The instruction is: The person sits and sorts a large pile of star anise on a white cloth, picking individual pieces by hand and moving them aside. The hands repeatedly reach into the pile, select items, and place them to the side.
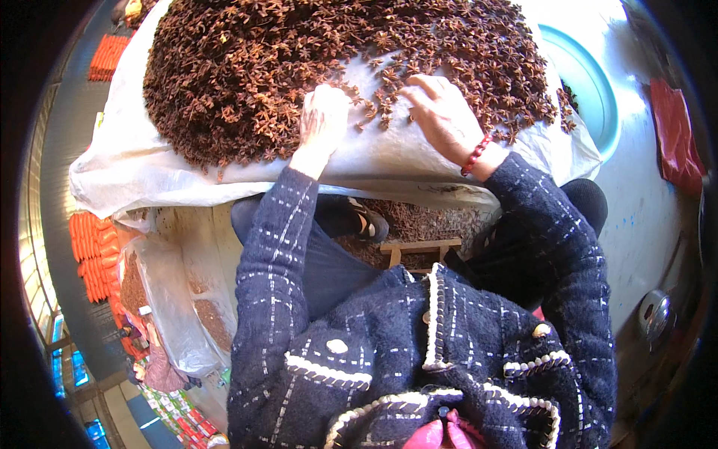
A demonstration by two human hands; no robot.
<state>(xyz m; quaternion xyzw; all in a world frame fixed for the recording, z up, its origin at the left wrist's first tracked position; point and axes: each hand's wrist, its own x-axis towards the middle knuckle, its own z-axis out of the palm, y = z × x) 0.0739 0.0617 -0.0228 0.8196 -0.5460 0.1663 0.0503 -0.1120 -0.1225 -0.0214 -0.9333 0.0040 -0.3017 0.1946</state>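
Observation:
A large heap of dried star anise [235, 84] covers much of a white plastic sheet [387, 157] in front of me. My left hand [325, 115] rests at the heap's near edge, its fingers curled against a few pods; whether it holds any is hidden. To its right, my right hand [440, 112], with a red bead bracelet [477, 155] at the wrist, hovers over the sheet with bent fingers beside scattered pods. What lies under its fingertips cannot be made out. Between the two hands lie loose star anise pods [370, 109] and a bare strip of sheet.
A light-blue round basin [603, 95] stands at the right, with a red plastic bag [676, 132] beyond it. Below the sheet are a wooden stool frame [420, 246] and plant debris on the floor. Stacked orange sacks [92, 252] and another person [162, 367] are at the left.

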